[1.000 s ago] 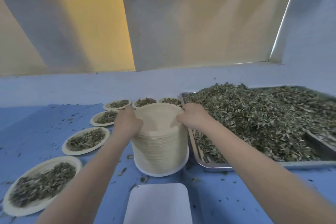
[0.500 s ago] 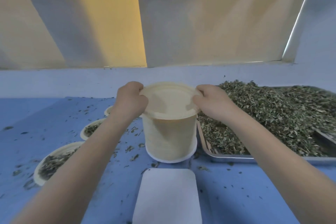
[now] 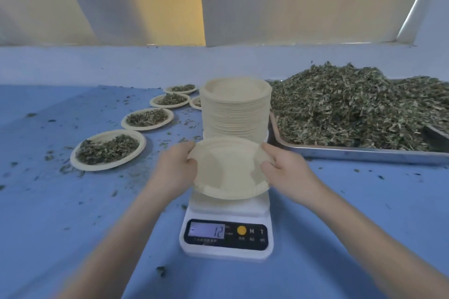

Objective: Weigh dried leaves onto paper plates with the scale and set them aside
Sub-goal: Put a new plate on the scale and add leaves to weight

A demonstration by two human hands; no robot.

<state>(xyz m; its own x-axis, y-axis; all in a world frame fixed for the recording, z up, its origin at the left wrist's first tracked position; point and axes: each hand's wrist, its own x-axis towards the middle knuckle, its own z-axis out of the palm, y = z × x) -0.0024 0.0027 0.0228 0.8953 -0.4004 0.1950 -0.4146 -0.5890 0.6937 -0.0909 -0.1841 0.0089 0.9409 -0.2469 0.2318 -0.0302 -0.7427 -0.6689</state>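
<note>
An empty cream paper plate point(image 3: 230, 170) sits over the white digital scale point(image 3: 227, 238), whose display reads 12. My left hand point(image 3: 178, 166) grips the plate's left rim and my right hand point(image 3: 283, 168) grips its right rim. Just behind stands a tall stack of paper plates point(image 3: 235, 109). A steel tray point(image 3: 364, 153) heaped with dried leaves point(image 3: 352, 109) lies to the right.
Several paper plates filled with leaves lie in a curved row on the left, the nearest point(image 3: 108, 149) and another point(image 3: 147, 118) behind it. Loose leaf bits are scattered over the blue table point(image 3: 60, 201). A wall runs along the back.
Both hands lifted one plate off the top of the stack and brought it down toward me onto the scale. The view tilted down, showing the scale's display.
</note>
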